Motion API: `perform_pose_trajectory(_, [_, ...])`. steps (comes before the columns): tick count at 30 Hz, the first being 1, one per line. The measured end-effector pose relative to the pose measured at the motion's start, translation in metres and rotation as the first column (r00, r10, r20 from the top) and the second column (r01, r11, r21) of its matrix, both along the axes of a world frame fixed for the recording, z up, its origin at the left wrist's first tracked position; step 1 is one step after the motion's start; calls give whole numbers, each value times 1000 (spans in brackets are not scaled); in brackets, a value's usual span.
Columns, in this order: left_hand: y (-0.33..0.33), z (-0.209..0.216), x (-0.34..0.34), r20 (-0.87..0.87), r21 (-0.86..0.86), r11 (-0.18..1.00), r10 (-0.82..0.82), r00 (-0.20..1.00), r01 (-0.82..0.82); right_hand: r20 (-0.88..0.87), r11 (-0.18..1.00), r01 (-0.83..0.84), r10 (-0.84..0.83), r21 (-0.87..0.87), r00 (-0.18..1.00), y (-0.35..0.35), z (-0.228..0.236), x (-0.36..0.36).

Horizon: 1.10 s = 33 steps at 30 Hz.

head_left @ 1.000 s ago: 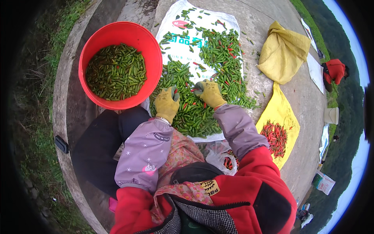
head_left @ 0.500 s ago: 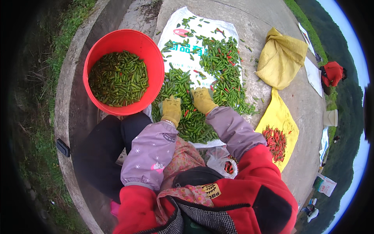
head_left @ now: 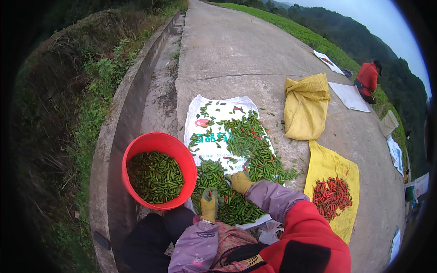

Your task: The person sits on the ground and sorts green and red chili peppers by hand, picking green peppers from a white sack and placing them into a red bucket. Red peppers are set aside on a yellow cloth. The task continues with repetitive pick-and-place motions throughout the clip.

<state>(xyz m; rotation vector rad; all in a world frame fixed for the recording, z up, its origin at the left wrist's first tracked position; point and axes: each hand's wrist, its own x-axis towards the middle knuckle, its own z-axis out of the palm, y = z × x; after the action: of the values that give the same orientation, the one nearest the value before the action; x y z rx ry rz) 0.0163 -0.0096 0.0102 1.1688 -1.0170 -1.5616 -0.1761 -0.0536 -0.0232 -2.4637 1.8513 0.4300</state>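
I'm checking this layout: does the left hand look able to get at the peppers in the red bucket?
Probably yes: the left hand is just right of the red bucket, which is uncovered, and nothing seems to block the way over its wall to the mostly green peppers inside.

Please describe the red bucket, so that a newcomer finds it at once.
Start from the concrete wall along the road's left edge. Just right of it, beside the white sheet, is a round red bucket holding mostly green peppers. Its bright red colour sets it apart from the pale bucket.
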Motion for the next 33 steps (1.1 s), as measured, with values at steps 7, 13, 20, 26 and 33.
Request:
perform_pose_trajectory(7, [8,-19,4,-246,343,937,24,969,64,136,986,149,-157,70,978,-3,5,-1])
perform_pose_trajectory(13, [12,-31,16,-522,285,954,78,849,88,733,676,340,-677,653,-63,-15,9,-48])
perform_pose_trajectory(20, [11,-15,17,-623,449,892,267,736,56,117,461,-308,-689,832,-715,-18,12,-40])
perform_pose_trajectory(26, [3,-24,22,-670,483,872,310,674,79,520,548,32,-772,836,-365,-24,23,-17])
perform_pose_trajectory(33, [0,-21,18,-585,535,845,378,717,-8,421,860,504,-488,82,765,-17,-10,16])
